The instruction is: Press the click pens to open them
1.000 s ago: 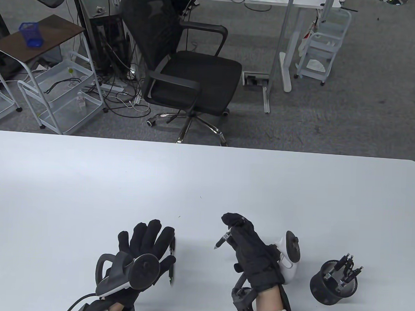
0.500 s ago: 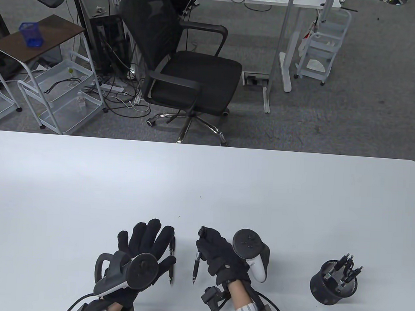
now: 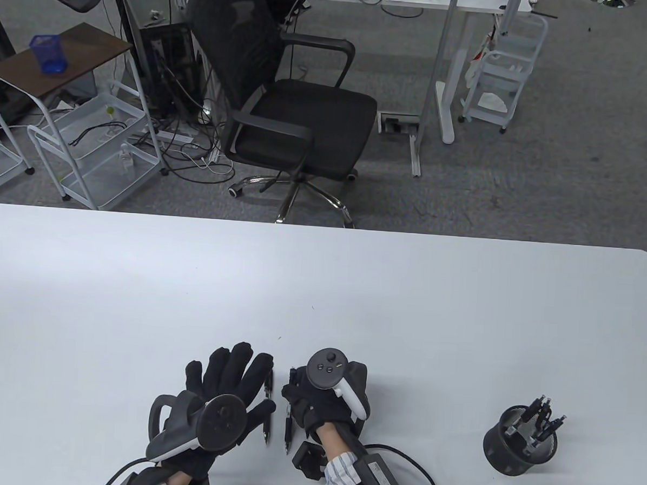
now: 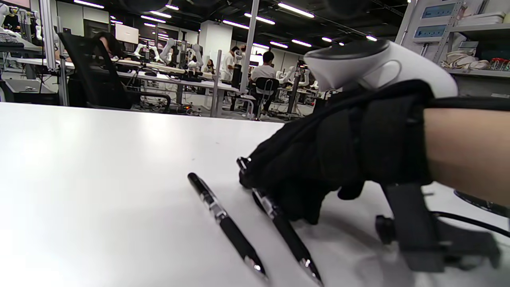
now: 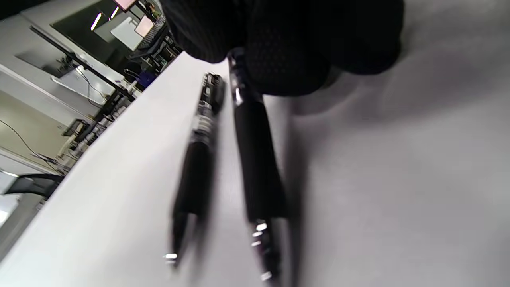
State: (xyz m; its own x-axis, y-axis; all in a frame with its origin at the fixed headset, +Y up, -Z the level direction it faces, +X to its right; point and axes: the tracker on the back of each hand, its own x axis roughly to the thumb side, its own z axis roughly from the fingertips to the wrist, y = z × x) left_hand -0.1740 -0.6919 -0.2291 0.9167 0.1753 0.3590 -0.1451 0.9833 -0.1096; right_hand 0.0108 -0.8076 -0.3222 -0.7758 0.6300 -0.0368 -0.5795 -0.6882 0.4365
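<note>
A black click pen lies on the white table, tip toward me, along the right edge of my left hand. That hand rests flat on the table with its fingers spread and holds nothing. My right hand is palm down and grips a second black pen by its upper part. That pen is low at the table, parallel to the first and just right of it. In the left wrist view both pens, the first and the second, lie side by side. In the right wrist view my fingers cover the held pen's top.
A black mesh pen cup with several more pens stands on the table at the right. A cable trails from my right wrist. A black office chair stands beyond the table's far edge.
My right hand has moved left and down with its pen and turned palm down, bringing the pen beside the first one. My left hand has not moved.
</note>
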